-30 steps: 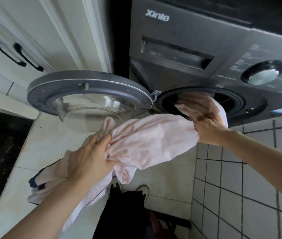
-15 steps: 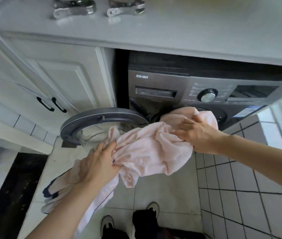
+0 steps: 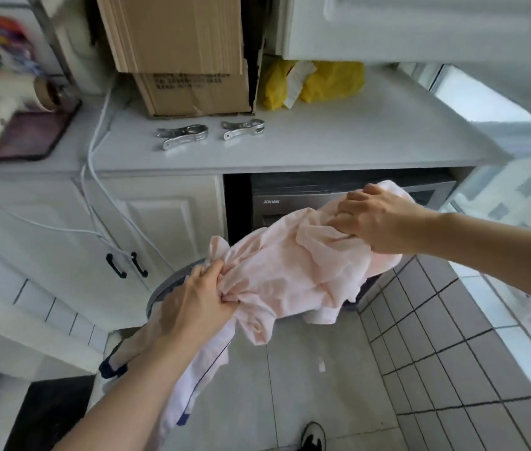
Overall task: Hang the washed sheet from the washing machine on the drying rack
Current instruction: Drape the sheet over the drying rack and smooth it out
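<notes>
Where the sheet (image 3: 290,271) hangs, the washing machine (image 3: 290,198) is half-hidden

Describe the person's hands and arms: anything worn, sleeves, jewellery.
Both hands are bare. The left hand and right hand have no gloves, and no ring shows on the fingers in view. The left forearm and right forearm are uncovered as far as the frame edge, with no sleeve, watch or bracelet visible.
</notes>
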`<state>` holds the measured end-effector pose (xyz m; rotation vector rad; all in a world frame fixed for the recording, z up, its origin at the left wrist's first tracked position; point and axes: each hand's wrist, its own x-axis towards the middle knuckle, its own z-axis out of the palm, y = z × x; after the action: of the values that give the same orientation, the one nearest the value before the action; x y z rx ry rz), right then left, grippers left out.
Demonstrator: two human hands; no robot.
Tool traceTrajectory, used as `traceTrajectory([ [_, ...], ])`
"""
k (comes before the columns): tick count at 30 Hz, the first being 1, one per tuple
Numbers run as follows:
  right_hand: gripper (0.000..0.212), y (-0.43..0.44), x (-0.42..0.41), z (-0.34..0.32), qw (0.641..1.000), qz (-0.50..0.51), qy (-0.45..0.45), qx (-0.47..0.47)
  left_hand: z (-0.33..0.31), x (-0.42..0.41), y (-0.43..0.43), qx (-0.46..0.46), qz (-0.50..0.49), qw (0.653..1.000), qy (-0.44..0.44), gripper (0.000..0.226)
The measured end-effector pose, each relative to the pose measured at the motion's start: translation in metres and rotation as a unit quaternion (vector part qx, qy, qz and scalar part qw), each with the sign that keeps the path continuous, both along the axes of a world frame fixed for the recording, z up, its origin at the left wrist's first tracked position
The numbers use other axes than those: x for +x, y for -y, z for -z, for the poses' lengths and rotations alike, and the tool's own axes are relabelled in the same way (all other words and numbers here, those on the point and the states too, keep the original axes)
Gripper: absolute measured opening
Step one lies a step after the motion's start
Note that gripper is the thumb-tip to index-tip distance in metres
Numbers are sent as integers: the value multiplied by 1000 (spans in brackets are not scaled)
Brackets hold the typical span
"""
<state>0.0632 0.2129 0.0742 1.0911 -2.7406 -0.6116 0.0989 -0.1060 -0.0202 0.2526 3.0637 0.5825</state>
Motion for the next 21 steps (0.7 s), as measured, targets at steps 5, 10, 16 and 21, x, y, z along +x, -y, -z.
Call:
traceTrajectory([
  [5,41,29,17,-72,999,-3,-35,22,-45,-5,23,13,27,998,-47,47],
  [10,33,36,28,-129,993,34,-85,79,-88,-8,31,25,44,995,-91,57],
  [16,24,44,57,-188,977,122,-74,161,-136,-10,23,43,67,988,-135,62],
  [21,20,31,69,-233,983,93,-105,121,-174,-14,10,65,68,981,-168,51],
])
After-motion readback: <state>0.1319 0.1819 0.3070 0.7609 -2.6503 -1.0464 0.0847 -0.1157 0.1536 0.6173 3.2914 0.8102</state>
